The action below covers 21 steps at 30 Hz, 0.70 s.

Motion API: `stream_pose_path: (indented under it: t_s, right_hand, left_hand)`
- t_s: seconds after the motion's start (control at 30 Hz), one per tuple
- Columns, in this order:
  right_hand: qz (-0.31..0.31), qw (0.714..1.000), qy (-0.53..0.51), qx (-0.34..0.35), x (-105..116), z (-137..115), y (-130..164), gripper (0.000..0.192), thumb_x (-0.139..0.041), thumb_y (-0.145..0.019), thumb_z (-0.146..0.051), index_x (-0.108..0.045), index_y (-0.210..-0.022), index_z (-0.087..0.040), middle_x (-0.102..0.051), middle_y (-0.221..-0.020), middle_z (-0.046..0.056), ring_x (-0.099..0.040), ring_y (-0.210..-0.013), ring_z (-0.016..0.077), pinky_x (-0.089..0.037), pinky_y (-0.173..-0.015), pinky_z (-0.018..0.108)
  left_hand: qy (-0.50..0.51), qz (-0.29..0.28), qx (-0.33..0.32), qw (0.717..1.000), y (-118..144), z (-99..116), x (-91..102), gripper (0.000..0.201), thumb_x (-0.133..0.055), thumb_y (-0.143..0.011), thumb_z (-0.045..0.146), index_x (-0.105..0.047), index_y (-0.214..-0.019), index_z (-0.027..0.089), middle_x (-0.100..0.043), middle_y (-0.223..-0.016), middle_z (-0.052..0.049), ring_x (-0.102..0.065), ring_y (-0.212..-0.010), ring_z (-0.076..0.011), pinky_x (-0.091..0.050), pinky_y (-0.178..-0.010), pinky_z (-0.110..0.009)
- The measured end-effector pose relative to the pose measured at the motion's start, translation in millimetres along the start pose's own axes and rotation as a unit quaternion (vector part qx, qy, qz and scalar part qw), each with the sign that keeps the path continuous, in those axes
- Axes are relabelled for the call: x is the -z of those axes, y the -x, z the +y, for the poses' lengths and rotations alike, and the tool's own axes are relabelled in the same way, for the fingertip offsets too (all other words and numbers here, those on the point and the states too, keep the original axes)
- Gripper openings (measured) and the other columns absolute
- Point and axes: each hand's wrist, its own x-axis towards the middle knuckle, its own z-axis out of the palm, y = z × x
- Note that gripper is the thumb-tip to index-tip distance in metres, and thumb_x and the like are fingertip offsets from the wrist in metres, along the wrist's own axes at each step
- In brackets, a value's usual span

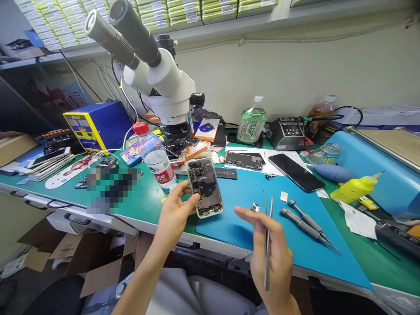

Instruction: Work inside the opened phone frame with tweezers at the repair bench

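My left hand [179, 203] grips an opened phone housing [207, 186] by its left edge, thumb on the near side. Its inside, with dark parts and a round coil, faces me, tilted above the edge of the blue mat [236, 227]. To the right, my right hand [274, 249] holds metal tweezers [268, 245], tips pointing up and away, apart from the housing. The index finger stretches toward the housing without touching it. Just beyond that hand, a small silver part [255, 207] lies on the mat. Two grey screwdrivers [303, 225] rest to its right.
Behind the housing stand a water bottle [154, 157] with a red cap and a microscope [170, 92]. A phone battery [227, 173], a detached screen [243, 159] and a black phone [296, 172] lie farther back. At right is a yellow squeeze bottle [354, 188].
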Motion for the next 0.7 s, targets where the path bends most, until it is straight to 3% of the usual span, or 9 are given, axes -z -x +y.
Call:
stream_pose_path:
  t_s: [0.13, 0.23, 0.3, 0.37, 0.43, 0.53, 0.57, 0.63, 0.7]
  right_hand:
    - [-0.121, 0.973, 0.170, 0.099, -16.7, -9.2, 15.5, 0.031, -0.057, -0.105, -0.015, -0.062, -0.136, -0.021, -0.070, -0.146, 0.016, -0.071, -0.131, 0.0333, -0.064, -0.107, 0.053]
    - [-0.176, 0.944, 0.221, 0.170, -33.6, -22.8, 25.2, 0.037, -0.059, -0.103, -0.016, -0.063, -0.139, -0.011, -0.063, -0.151, 0.025, -0.063, -0.139, 0.0432, -0.059, -0.111, 0.065]
    - [-0.241, 0.931, 0.171, 0.215, -37.6, -30.0, 27.4, 0.039, -0.056, -0.101, -0.010, -0.063, -0.139, -0.011, -0.063, -0.152, 0.022, -0.061, -0.141, 0.0375, -0.058, -0.116, 0.057]
    - [-0.279, 0.927, 0.097, 0.232, -35.6, -32.4, 25.2, 0.043, -0.050, -0.099, -0.003, -0.061, -0.139, -0.016, -0.066, -0.151, 0.014, -0.062, -0.143, 0.0255, -0.054, -0.121, 0.045]
    - [-0.241, 0.945, 0.099, 0.196, -31.8, -30.3, 20.0, 0.045, -0.048, -0.100, -0.003, -0.059, -0.141, -0.019, -0.066, -0.152, 0.011, -0.061, -0.144, 0.0230, -0.050, -0.124, 0.046]
    - [-0.172, 0.956, 0.203, 0.126, -28.5, -24.8, 11.9, 0.039, -0.051, -0.104, -0.012, -0.061, -0.142, -0.012, -0.062, -0.153, 0.023, -0.058, -0.145, 0.0385, -0.052, -0.119, 0.064]
    - [-0.201, 0.951, 0.200, 0.126, -27.0, -23.7, 10.0, 0.039, -0.050, -0.105, -0.013, -0.063, -0.141, -0.012, -0.062, -0.153, 0.023, -0.058, -0.145, 0.0401, -0.052, -0.118, 0.065]
    - [-0.302, 0.938, 0.108, 0.131, -20.4, -22.4, 7.7, 0.042, -0.044, -0.106, -0.011, -0.065, -0.142, -0.018, -0.064, -0.152, 0.017, -0.059, -0.144, 0.0340, -0.052, -0.121, 0.057]
    - [-0.338, 0.938, -0.011, 0.069, -7.2, -20.6, 6.5, 0.044, -0.042, -0.108, -0.014, -0.064, -0.144, -0.028, -0.067, -0.152, 0.008, -0.063, -0.142, 0.0245, -0.053, -0.121, 0.045]
  left_hand:
    - [0.015, 0.046, -0.049, 0.998, 6.3, 20.5, 14.8, 0.044, -0.083, -0.089, 0.044, -0.066, -0.126, 0.028, -0.068, -0.127, -0.004, -0.071, -0.103, -0.0186, -0.063, -0.072, -0.023]
    - [0.003, 0.082, -0.098, 0.992, 7.8, 31.7, 28.4, 0.046, -0.083, -0.090, 0.041, -0.065, -0.131, 0.030, -0.068, -0.130, -0.004, -0.068, -0.112, -0.0183, -0.061, -0.075, -0.021]
    - [-0.009, 0.101, -0.120, 0.988, 7.7, 36.4, 37.8, 0.048, -0.084, -0.090, 0.040, -0.066, -0.133, 0.031, -0.069, -0.129, -0.003, -0.067, -0.114, -0.0184, -0.061, -0.076, -0.021]
    - [-0.015, 0.114, -0.124, 0.986, 7.6, 39.8, 46.6, 0.047, -0.084, -0.090, 0.039, -0.066, -0.133, 0.031, -0.069, -0.128, -0.002, -0.067, -0.112, -0.0174, -0.061, -0.077, -0.021]
    - [-0.017, 0.124, -0.122, 0.985, 7.8, 42.5, 53.8, 0.047, -0.085, -0.089, 0.039, -0.067, -0.132, 0.031, -0.069, -0.128, -0.002, -0.067, -0.111, -0.0171, -0.061, -0.077, -0.021]
    - [-0.012, 0.131, -0.121, 0.984, 7.7, 44.5, 57.4, 0.047, -0.085, -0.089, 0.040, -0.067, -0.131, 0.030, -0.069, -0.130, -0.003, -0.067, -0.113, -0.0180, -0.060, -0.076, -0.021]
    - [-0.007, 0.129, -0.117, 0.985, 7.4, 44.2, 56.1, 0.048, -0.085, -0.088, 0.040, -0.066, -0.131, 0.029, -0.069, -0.131, -0.003, -0.067, -0.114, -0.0183, -0.060, -0.076, -0.021]
    - [0.008, 0.107, -0.096, 0.990, 6.7, 41.2, 49.4, 0.051, -0.085, -0.088, 0.041, -0.062, -0.132, 0.028, -0.071, -0.128, -0.004, -0.069, -0.112, -0.0181, -0.059, -0.076, -0.021]
    - [0.019, 0.065, -0.067, 0.995, 6.7, 34.5, 38.3, 0.055, -0.085, -0.088, 0.042, -0.057, -0.132, 0.027, -0.077, -0.116, -0.004, -0.074, -0.099, -0.0179, -0.060, -0.075, -0.024]
